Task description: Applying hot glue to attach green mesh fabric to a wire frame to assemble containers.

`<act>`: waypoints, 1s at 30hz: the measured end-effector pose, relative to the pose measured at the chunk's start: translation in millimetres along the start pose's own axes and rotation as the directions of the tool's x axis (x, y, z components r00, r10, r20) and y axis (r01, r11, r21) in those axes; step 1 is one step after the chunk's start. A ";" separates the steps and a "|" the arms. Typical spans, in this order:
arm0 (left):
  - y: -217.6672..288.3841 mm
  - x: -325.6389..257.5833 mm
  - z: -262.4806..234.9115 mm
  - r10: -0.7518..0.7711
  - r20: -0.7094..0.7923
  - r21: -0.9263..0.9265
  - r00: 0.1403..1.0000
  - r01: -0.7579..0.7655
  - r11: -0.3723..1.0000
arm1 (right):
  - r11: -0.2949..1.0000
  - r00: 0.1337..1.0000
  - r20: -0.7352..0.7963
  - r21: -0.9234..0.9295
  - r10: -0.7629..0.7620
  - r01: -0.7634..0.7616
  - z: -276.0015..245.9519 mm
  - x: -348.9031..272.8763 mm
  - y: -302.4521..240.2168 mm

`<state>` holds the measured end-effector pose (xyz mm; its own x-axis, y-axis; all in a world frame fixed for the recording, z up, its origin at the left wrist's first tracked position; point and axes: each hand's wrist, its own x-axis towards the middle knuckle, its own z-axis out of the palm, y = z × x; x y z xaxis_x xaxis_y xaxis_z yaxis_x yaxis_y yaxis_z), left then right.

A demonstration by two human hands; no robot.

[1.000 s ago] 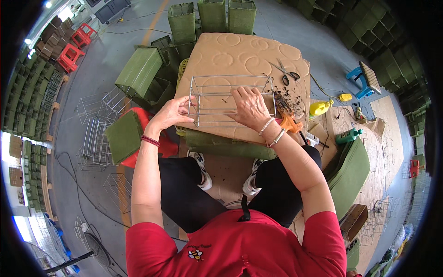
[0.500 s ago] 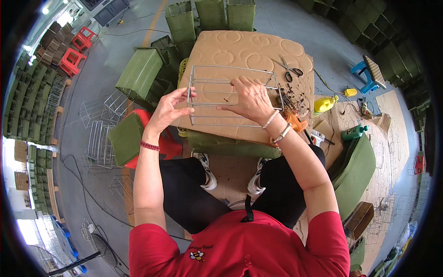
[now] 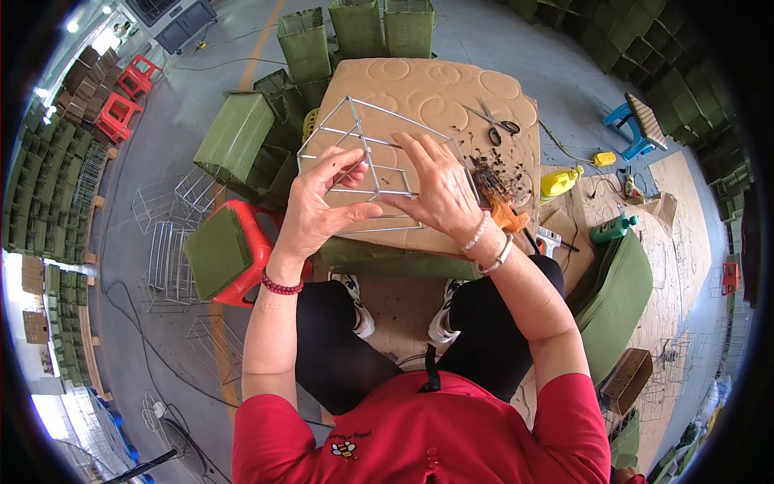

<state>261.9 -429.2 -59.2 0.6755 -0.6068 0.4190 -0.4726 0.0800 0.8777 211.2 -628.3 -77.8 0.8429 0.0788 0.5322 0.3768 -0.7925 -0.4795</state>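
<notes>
Head view: my right hand has its fingers and thumb clamped on the wire frame, which is tilted above the cardboard-topped table; my left hand keeps fingers and thumb apart at its near corner (whether they press the rods, I cannot tell). Open scissors lie near the table's right edge.

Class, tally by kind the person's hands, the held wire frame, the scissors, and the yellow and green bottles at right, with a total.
Hands: 2 (left hand, right hand)
Wire frame: 1
Scissors: 1
Bottles: 2 (yellow bottle, green bottle)
Total: 6
</notes>
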 end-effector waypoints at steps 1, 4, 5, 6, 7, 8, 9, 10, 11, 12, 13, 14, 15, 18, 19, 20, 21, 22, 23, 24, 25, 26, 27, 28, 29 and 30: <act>0.8 -1.0 2.7 -0.015 -0.029 0.004 0.999 0.015 1.000 | 0.996 0.994 -0.060 -0.011 -0.088 0.088 -5.1 -1.9 -3.2; 2.7 -2.5 12.4 -0.058 -0.078 0.029 0.995 0.061 0.998 | 0.985 0.983 -0.065 -0.002 -0.172 0.172 -18.6 -17.2 -10.8; 3.6 -3.3 17.7 -0.055 -0.082 0.027 0.995 0.057 0.998 | 0.984 0.981 -0.087 0.020 -0.173 0.176 -18.2 -23.3 -14.7; 4.4 -4.4 24.0 -0.091 -0.145 -0.006 0.985 0.091 0.996 | 0.983 0.979 -0.109 0.043 -0.174 0.179 -16.7 -29.9 -18.3; 5.1 -4.4 30.7 -0.127 -0.197 -0.045 0.972 0.121 0.992 | 0.984 0.983 -0.062 0.044 -0.171 0.174 -8.9 -39.9 -19.4; 5.9 -5.3 35.8 -0.126 -0.195 -0.049 0.973 0.119 0.992 | 0.987 0.985 -0.068 0.020 -0.156 0.157 -2.0 -43.8 -25.9; 7.6 -6.0 40.3 -0.156 -0.230 -0.054 0.961 0.148 0.988 | 0.992 0.988 -0.088 0.012 -0.127 0.129 3.6 -44.7 -26.3; 9.3 -6.4 44.3 -0.189 -0.264 -0.062 0.946 0.179 0.982 | 0.995 0.990 -0.107 0.005 -0.096 0.097 8.5 -47.0 -26.0; 11.0 -4.8 47.1 -0.204 -0.285 -0.056 0.937 0.197 0.979 | 0.996 0.990 -0.105 0.000 -0.091 0.092 12.7 -47.3 -23.9; 10.5 -5.1 50.6 -0.207 -0.280 -0.061 0.937 0.198 0.978 | 0.993 0.984 -0.137 -0.052 -0.112 0.105 16.4 -45.6 -19.9; 10.1 -4.3 52.8 -0.221 -0.293 -0.077 0.930 0.207 0.975 | 0.987 0.976 -0.169 -0.102 -0.139 0.123 19.3 -42.4 -14.5; 9.8 -3.6 55.0 -0.235 -0.305 -0.092 0.923 0.217 0.972 | 0.987 0.976 -0.168 -0.105 -0.140 0.124 22.3 -41.4 -8.5; 9.0 -2.9 57.3 -0.234 -0.305 -0.093 0.923 0.215 0.972 | 0.978 0.972 -0.172 -0.164 -0.160 0.132 25.2 -40.8 -2.5; 7.1 0.0 59.3 -0.227 -0.337 -0.126 0.914 0.195 0.973 | 0.966 0.966 -0.172 -0.206 -0.196 0.159 23.9 -29.8 2.5; 6.6 3.6 54.2 -0.250 -0.353 -0.156 0.902 0.207 0.966 | 0.966 0.963 -0.171 -0.189 -0.210 0.177 22.4 -25.9 1.5; 5.6 7.4 49.5 -0.274 -0.364 -0.188 0.890 0.218 0.958 | 0.967 0.964 -0.168 -0.188 -0.205 0.172 18.2 -23.8 -0.1; 3.1 11.6 44.4 -0.262 -0.397 -0.265 0.880 0.163 0.950 | 0.982 0.971 -0.171 -0.109 -0.169 0.152 13.5 -21.8 -2.1; -4.5 16.4 34.2 -0.266 -0.441 -0.316 0.857 0.129 0.940 | 0.991 0.976 -0.175 -0.030 -0.133 0.130 11.3 -21.8 -3.4; -11.2 17.1 18.5 -0.306 -0.471 -0.398 0.827 0.110 0.911 | 0.988 0.986 -0.080 0.040 -0.148 0.152 10.1 -26.0 0.8; -16.5 16.4 3.0 -0.347 -0.497 -0.476 0.795 0.085 0.875 | 0.986 0.985 -0.082 0.050 -0.153 0.158 10.3 -30.5 2.1; -21.1 19.1 -5.7 -0.363 -0.528 -0.490 0.768 0.074 0.869 | 0.975 0.971 0.086 0.025 -0.222 0.221 9.5 -35.6 6.2; -24.6 20.8 -13.0 -0.378 -0.558 -0.503 0.739 0.061 0.862 | 0.958 0.926 0.252 0.010 -0.281 0.288 12.0 -38.4 8.9; -27.4 21.2 -18.3 -0.398 -0.548 -0.530 0.736 0.062 0.845 | 0.945 0.937 0.131 0.001 -0.323 0.326 20.4 -38.1 9.3; -28.8 20.6 -20.2 -0.396 -0.551 -0.527 0.735 0.062 0.848 | 0.944 0.936 0.129 0.003 -0.326 0.329 26.8 -37.5 9.9; -29.7 19.8 -22.0 -0.419 -0.558 -0.537 0.717 0.073 0.840 | 0.960 0.954 0.117 -0.016 -0.277 0.281 32.0 -35.7 10.8; -30.6 19.5 -23.6 -0.441 -0.564 -0.547 0.698 0.084 0.833 | 0.972 0.969 0.103 -0.034 -0.226 0.231 36.0 -32.3 10.9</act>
<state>302.9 -424.9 -72.4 0.9992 -0.0131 0.0368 -0.0270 0.4487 0.8933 201.9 -617.7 -125.4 0.7707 0.3177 0.5524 0.5478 -0.7731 -0.3196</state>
